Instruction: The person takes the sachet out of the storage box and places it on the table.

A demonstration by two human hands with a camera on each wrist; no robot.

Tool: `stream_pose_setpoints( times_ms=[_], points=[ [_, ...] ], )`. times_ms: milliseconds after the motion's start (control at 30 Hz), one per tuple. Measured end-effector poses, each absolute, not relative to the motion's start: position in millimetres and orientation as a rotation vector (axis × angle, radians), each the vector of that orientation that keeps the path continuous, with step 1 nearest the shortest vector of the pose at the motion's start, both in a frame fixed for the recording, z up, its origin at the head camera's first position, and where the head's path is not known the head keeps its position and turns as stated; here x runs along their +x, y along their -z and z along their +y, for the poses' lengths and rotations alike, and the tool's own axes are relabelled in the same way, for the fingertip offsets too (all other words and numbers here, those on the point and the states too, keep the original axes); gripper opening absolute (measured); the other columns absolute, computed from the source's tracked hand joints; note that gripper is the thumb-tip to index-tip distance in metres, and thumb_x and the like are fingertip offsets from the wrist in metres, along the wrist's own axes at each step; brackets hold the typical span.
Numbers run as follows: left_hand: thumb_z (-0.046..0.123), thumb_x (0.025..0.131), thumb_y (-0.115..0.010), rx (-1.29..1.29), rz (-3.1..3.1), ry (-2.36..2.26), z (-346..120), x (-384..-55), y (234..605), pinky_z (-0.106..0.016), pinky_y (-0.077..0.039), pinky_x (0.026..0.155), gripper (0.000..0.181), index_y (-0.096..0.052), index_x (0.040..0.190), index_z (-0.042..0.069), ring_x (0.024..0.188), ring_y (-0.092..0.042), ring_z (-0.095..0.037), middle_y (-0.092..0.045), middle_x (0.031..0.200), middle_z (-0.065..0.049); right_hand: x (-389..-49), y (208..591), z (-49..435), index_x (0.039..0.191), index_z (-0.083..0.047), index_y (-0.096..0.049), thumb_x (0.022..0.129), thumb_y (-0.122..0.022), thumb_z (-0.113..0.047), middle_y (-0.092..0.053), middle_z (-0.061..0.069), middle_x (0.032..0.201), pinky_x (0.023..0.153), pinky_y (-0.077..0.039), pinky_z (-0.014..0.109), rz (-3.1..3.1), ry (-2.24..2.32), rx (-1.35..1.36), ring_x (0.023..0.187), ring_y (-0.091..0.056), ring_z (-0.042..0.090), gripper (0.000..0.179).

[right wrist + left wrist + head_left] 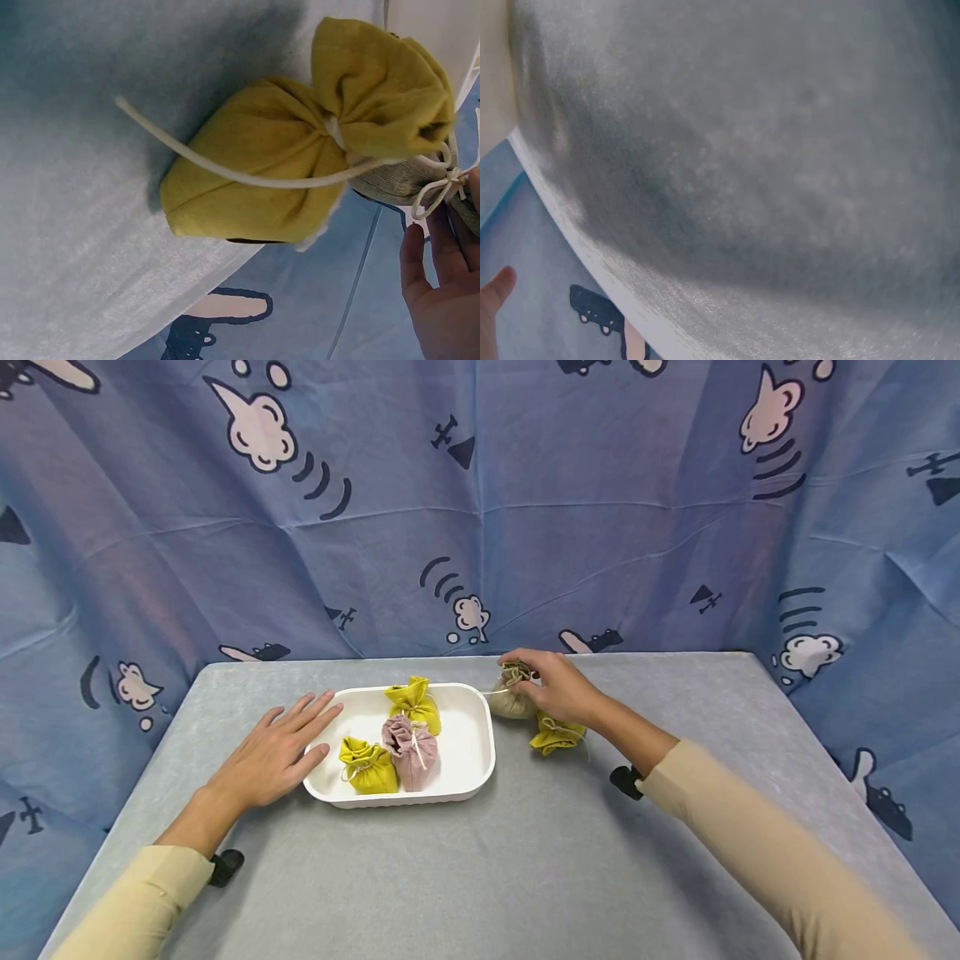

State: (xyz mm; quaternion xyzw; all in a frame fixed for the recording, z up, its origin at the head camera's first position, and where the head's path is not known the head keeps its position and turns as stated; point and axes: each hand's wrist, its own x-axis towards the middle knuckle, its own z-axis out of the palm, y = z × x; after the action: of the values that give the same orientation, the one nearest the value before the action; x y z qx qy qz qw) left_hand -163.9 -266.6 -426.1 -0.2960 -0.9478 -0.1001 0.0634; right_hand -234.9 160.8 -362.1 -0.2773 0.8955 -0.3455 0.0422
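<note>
My right hand pinches the gathered neck of a grey-green drawstring pouch just right of the white tray. In the right wrist view, that pouch shows its white cord tied in a bow, the fingers close around its top. Below the hand lies a yellow pouch, large in the right wrist view with its loose cord. My left hand rests with spread, straight fingers at the tray's left rim. Inside the tray stand two yellow pouches and a pink pouch.
A grey cloth-covered table spreads under everything, its far edge just behind the pouches. Behind it hangs a blue patterned curtain. The left wrist view shows mostly table surface, with one fingertip at the lower left.
</note>
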Motion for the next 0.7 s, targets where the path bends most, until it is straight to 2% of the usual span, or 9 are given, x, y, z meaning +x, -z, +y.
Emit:
stream_pose_setpoints(
  times_ms=[200, 267, 500, 700],
  points=[
    [0.033, 0.103, -0.05, -0.895, -2.862, 0.305, -267, -164, 426, -0.065, -0.027, 0.106, 0.06, -0.032, 0.158, 0.016, 0.145, -0.03, -0.039, -0.027, 0.163, -0.006, -235, 366, 162, 0.134, -0.007, -0.06, 0.092, -0.069, -0.001, -0.063, 0.012, 0.133, 0.09, -0.049, 0.044, 2.76, 0.978, -0.821, 0.114, -0.058, 0.026, 0.044],
    [0.034, 0.103, -0.05, -0.895, -2.863, 0.306, -267, -164, 427, -0.065, -0.027, 0.106, 0.06, -0.032, 0.158, 0.016, 0.145, -0.03, -0.039, -0.027, 0.163, -0.006, -235, 366, 162, 0.135, -0.008, -0.06, 0.092, -0.069, -0.001, -0.062, 0.011, 0.133, 0.086, -0.049, 0.044, 2.764, 0.964, -0.813, 0.112, -0.058, 0.027, 0.045],
    [0.035, 0.103, -0.049, -0.899, -2.854, 0.308, -267, -164, 426, -0.065, -0.027, 0.106, 0.059, -0.033, 0.157, 0.016, 0.145, -0.03, -0.039, -0.028, 0.163, -0.007, -235, 363, 163, 0.134, -0.006, -0.06, 0.088, -0.076, -0.008, -0.063, 0.011, 0.132, 0.097, -0.047, 0.051, 2.746, 0.984, -0.82, 0.123, -0.057, 0.03, 0.048],
    [0.034, 0.103, -0.049, -0.898, -2.856, 0.302, -266, -164, 426, -0.065, -0.027, 0.106, 0.059, -0.033, 0.157, 0.015, 0.145, -0.03, -0.039, -0.028, 0.163, -0.008, -234, 355, 158, 0.134, -0.006, -0.06, 0.087, -0.078, -0.011, -0.066, 0.011, 0.128, 0.098, -0.046, 0.051, 2.741, 1.012, -0.854, 0.123, -0.058, 0.028, 0.051]
  ],
)
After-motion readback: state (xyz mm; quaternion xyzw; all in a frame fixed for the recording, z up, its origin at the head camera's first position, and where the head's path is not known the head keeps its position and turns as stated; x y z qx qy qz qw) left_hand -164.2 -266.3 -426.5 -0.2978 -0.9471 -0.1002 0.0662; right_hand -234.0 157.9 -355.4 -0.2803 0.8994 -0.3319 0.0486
